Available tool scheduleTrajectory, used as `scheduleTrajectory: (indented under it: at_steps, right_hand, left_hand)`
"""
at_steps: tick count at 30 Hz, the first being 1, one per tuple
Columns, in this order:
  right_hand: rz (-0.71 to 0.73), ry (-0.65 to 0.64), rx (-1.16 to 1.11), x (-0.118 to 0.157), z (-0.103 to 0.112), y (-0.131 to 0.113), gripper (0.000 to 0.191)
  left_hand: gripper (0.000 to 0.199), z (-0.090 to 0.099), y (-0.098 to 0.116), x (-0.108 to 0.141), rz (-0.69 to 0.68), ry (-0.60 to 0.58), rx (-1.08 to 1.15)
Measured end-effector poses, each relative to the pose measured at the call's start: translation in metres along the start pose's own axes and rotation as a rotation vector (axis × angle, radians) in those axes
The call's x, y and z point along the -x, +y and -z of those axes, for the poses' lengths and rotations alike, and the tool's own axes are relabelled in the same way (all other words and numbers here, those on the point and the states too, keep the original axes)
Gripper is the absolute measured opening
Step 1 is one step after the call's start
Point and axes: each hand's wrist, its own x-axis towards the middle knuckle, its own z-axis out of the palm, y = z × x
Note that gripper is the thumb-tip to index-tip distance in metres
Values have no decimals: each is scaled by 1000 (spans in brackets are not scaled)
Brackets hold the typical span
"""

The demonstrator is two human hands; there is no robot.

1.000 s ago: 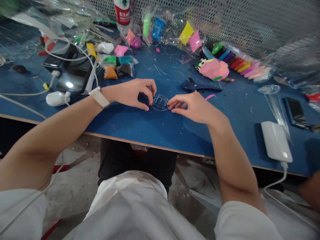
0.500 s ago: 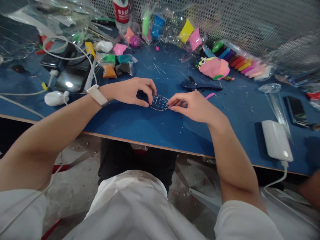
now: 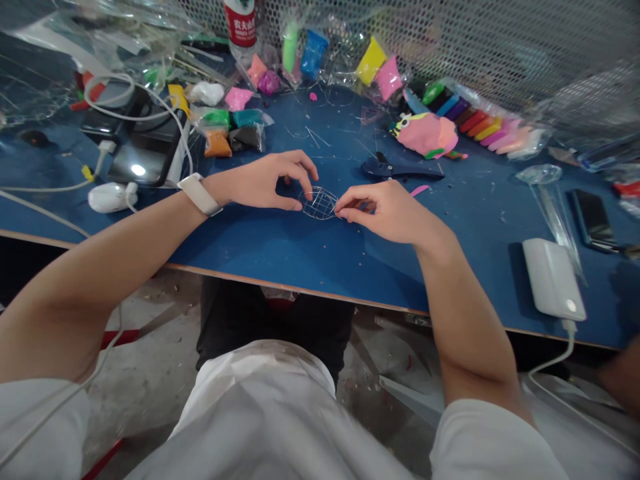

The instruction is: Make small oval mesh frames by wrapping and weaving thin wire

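A small oval frame of thin wire mesh (image 3: pixel 320 204) is between my two hands, just over the blue table. My right hand (image 3: pixel 377 205) pinches its right tip between thumb and fingers. At the left end is my left hand (image 3: pixel 280 181), thumb and index finger apart, the thumb by the left tip and the index fingertip over the mesh's upper left part. Beyond my right hand lie dark-blue pliers (image 3: pixel 403 170) and a small pink strip (image 3: pixel 420 190).
A pink clay figure (image 3: pixel 427 135) lies behind the pliers, near a row of coloured clay packs (image 3: pixel 475 120). Power banks with cables (image 3: pixel 150 157) are at left. At right are a white device (image 3: pixel 554 279) and a phone (image 3: pixel 593 220). A bottle (image 3: pixel 241 23) stands behind.
My left thumb and index finger have spread, the index finger moving up and right over the mesh. My right hand keeps its pinch, nearly unmoved.
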Motion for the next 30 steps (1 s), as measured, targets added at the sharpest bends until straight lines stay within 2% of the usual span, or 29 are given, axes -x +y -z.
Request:
scheduleTrajectory:
  at_steps: [4, 9, 12, 19, 23, 30]
  right_hand:
    - [21, 26, 39, -1, -3, -2, 19]
    - [96, 119, -16, -3, -11, -4, 17]
    - [95, 181, -90, -5, -16, -2, 17]
    - [117, 286, -124, -10, -18, 3, 18]
    - [122, 329, -187, -12, -18, 2, 26]
    - [34, 435, -421, -17, -25, 8, 33]
  left_hand:
    - [40, -14, 1, -5, -58, 43, -43]
    - [55, -16, 3, -7, 56, 78, -50]
    - [64, -16, 7, -6, 52, 108, 7]
    - [69, -29, 15, -10, 109, 295, 62]
    - [69, -33, 18, -11, 135, 318, 109]
    - [69, -35, 19, -11, 196, 344, 131]
